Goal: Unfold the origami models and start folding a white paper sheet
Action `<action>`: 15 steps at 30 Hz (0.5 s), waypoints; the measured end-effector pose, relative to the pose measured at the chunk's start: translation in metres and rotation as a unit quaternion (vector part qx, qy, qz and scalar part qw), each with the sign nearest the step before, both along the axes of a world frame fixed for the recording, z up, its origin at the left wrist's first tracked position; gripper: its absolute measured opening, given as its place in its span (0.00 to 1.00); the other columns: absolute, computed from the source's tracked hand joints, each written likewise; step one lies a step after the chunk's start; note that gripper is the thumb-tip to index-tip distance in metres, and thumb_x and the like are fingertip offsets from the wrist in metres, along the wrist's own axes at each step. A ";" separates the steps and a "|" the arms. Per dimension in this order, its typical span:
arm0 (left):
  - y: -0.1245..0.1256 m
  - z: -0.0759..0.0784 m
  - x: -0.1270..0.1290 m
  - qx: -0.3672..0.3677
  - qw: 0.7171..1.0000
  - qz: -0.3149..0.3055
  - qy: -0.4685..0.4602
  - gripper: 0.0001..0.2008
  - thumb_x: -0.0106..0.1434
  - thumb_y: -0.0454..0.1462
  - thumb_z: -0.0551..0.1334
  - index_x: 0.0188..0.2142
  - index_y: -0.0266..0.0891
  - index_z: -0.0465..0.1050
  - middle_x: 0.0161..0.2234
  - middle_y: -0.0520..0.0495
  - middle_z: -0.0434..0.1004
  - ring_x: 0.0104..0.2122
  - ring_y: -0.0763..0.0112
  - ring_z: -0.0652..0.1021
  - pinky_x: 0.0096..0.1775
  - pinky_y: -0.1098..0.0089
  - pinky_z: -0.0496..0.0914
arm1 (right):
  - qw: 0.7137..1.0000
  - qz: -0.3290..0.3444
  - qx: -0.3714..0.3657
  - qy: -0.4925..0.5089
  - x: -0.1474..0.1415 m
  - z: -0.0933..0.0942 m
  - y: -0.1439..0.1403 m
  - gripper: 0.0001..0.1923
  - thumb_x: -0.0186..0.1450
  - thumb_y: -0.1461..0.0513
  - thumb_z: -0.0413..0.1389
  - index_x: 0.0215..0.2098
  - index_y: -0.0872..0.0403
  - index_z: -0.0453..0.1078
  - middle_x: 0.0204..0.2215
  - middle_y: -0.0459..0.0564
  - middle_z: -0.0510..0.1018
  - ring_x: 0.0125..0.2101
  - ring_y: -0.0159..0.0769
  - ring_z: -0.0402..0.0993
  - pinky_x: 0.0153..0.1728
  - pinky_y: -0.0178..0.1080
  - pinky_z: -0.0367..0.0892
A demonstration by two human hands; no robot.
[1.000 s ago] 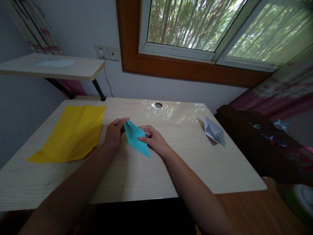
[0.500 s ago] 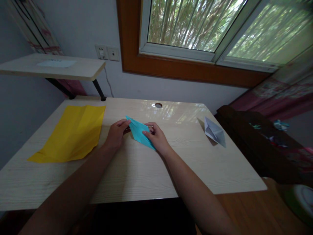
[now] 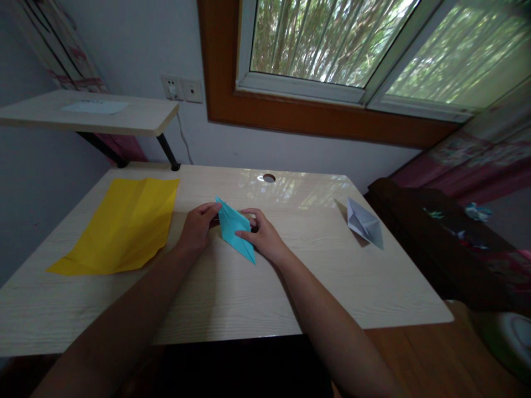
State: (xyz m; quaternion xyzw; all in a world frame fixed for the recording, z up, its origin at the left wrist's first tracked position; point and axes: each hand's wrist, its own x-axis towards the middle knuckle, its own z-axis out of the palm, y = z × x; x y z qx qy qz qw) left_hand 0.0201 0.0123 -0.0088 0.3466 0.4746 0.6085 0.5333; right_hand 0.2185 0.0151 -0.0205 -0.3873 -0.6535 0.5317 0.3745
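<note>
A folded piece of light blue paper (image 3: 233,226), shaped like a slanted diamond, is held between both hands over the middle of the desk. My left hand (image 3: 198,224) pinches its upper left corner between thumb and fingers. My right hand (image 3: 263,233) grips the right side, thumb flat on the near face and fingers behind, where they are partly hidden. Creases run along the paper toward its pointed lower right end.
A yellow sheet of paper (image 3: 124,226) lies creased on the left of the desk (image 3: 265,298). To the right stands a folded white paper piece (image 3: 365,221). A raised shelf (image 3: 136,119) overhangs the back left, and a cable hole (image 3: 269,178) sits at the back edge.
The blue paper has turned so that its lower point hangs further down and left, showing more of its face. My right thumb has slid left across it; my left hand has barely moved.
</note>
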 end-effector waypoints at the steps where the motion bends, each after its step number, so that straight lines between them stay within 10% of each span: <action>1: 0.000 0.000 0.000 0.001 1.000 0.004 0.001 0.18 0.52 0.48 0.73 0.35 0.36 0.80 0.32 0.45 0.82 0.31 0.66 0.80 0.40 0.64 0.75 | 1.000 0.002 0.000 0.001 0.000 -0.001 0.000 0.31 0.57 0.57 0.67 0.55 0.47 0.62 0.34 0.42 0.75 0.31 0.33 0.69 0.32 0.35 0.66; 15: -0.002 0.005 -0.002 0.024 0.999 0.023 -0.002 0.18 0.54 0.48 0.72 0.36 0.35 0.81 0.35 0.43 0.83 0.35 0.64 0.81 0.43 0.63 0.75 | 0.999 0.036 0.017 0.005 0.002 -0.002 0.001 0.25 0.57 0.57 0.67 0.50 0.48 0.64 0.43 0.46 0.75 0.39 0.36 0.72 0.39 0.39 0.69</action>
